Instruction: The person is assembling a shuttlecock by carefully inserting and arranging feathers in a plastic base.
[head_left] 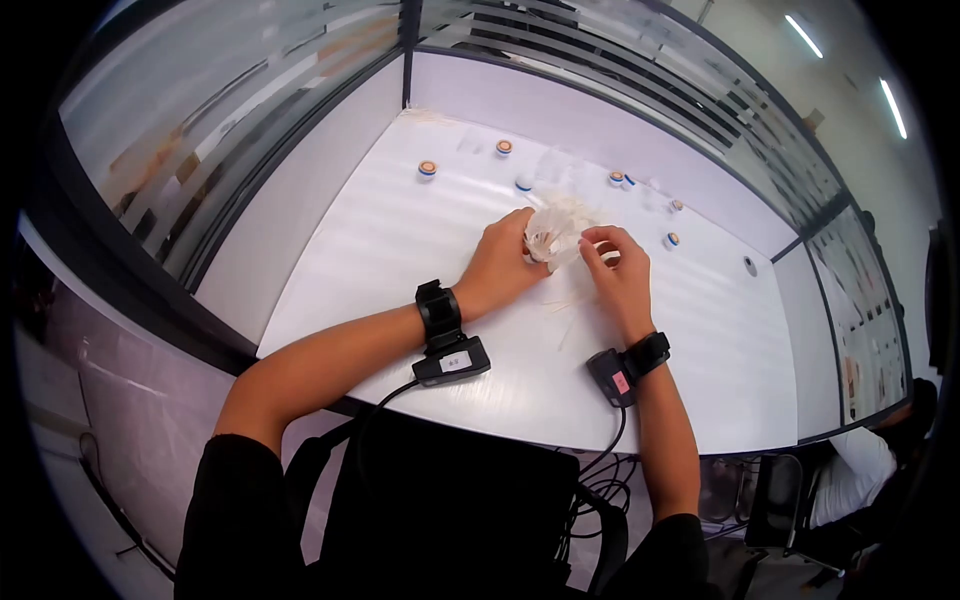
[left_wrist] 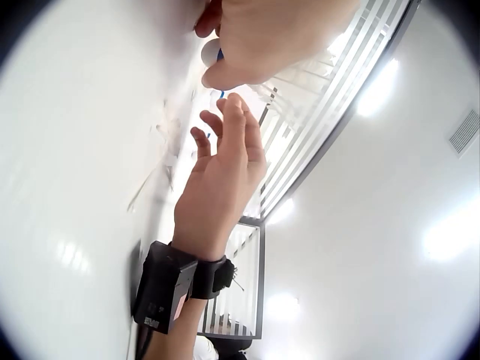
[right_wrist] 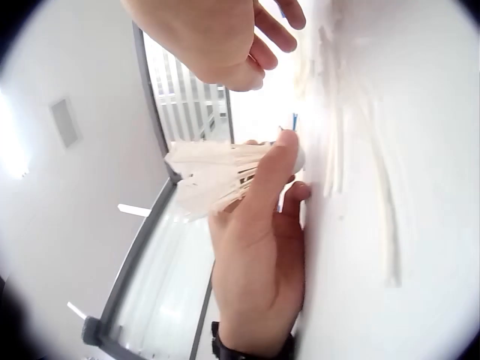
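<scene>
A white feather shuttlecock [head_left: 545,238] is gripped near its cork end by my left hand [head_left: 497,268], low over the white table. The right wrist view shows the thumb and fingers curled round its base, with the feather skirt [right_wrist: 206,169] pointing away to the left. My right hand [head_left: 622,278] hovers just right of the skirt, its fingers loosely bent. In the right wrist view this hand [right_wrist: 199,37] is apart from the shuttlecock, nothing visible in its fingers. Thin pale feather shafts [right_wrist: 386,217] lie on the table beside the hands.
Several cork bases with blue bands, such as one cork [head_left: 428,170] at the left and another cork [head_left: 672,240] at the right, stand on the white table [head_left: 700,340]. Low partition walls [head_left: 580,110] enclose it. Cables [head_left: 605,495] hang below the front edge.
</scene>
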